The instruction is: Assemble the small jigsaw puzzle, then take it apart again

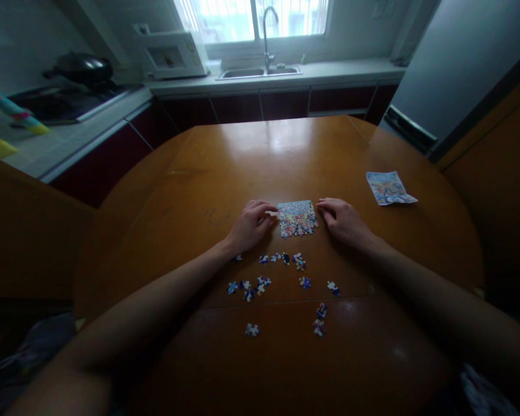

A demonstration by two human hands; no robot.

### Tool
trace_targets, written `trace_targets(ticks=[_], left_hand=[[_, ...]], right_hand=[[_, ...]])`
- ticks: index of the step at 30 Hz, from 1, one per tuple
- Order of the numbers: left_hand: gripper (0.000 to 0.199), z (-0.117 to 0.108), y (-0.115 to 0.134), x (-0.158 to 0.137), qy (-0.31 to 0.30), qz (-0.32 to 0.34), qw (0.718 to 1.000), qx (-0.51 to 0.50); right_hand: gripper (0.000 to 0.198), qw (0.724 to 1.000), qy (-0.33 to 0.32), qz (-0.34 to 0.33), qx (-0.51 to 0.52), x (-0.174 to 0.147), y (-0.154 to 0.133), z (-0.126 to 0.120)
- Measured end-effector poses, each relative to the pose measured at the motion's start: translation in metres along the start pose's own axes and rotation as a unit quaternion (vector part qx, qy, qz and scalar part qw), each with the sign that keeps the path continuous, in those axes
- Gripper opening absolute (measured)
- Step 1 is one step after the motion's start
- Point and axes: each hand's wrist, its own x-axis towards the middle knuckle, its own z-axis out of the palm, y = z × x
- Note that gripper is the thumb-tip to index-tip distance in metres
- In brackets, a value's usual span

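Note:
A partly assembled jigsaw puzzle (297, 219) lies flat on the wooden table, its upper part pale blue and its lower part many-coloured, with a ragged bottom edge. At its left side rests my left hand (252, 222), loosely bent, index fingertip at the puzzle's edge and thumb apart. My right hand (343, 221) lies by the opposite side, fingers lightly curved, fingertips close to the upper right edge; whether they touch it is hard to see. Below the puzzle are several loose jigsaw pieces (264, 259), some lying close together, others apart like one piece (252, 330) nearest me.
A creased printed sheet (389, 188) lies on the table (260, 156) to the right. Beyond are a counter with a sink (242, 73) and tap, a white microwave-like box (173, 55), a dark pan (84, 68) on the hob, and a fridge (455, 69) at right.

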Motion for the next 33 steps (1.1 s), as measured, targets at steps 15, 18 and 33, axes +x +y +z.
trace_targets(ticks=[15,18,33], left_hand=[[0.024,-0.0008,-0.0004,0.0000,0.003,-0.016,1.000,0.004],[0.024,-0.0008,-0.0002,-0.0002,0.001,-0.018,1.000,-0.001],[0.024,-0.0003,-0.0007,0.0004,0.002,-0.017,1.000,0.001]], right_hand=[[0.026,1.000,-0.007,0.003,-0.005,0.0002,-0.0006,-0.0002],[0.026,1.000,-0.009,0.002,-0.007,0.0003,-0.0005,-0.0005],[0.025,1.000,-0.005,-0.004,0.000,0.0003,-0.0008,-0.0001]])
